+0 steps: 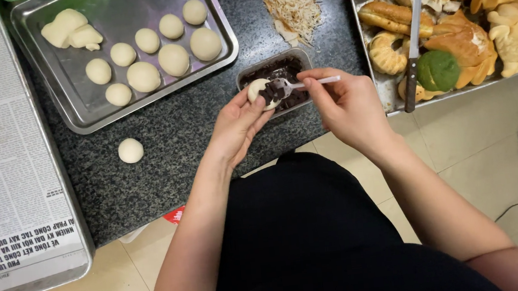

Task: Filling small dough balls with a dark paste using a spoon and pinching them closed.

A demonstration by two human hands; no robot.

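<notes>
Head view | left hand [238,123] fingers cup dough disc [259,93] | right hand [349,106] pinches white spoon [304,84] | keep dark filling [276,89] centred between fingertips, off disc edge.

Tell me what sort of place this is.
Probably a small bakery or home baking kitchen: a metal tray of raw dough balls, another tray of baked buns, and the left hand holding dough that the right hand fills with dark filling by spoon.

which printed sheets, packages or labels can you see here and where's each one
Newspaper sheet: lines the metal tray at far left, white with black print.
Red scrap: peeks from under the counter's front edge, small, red and white.
Plastic tub: by the hands, clear, unlabelled, holding dark chunks.
</notes>
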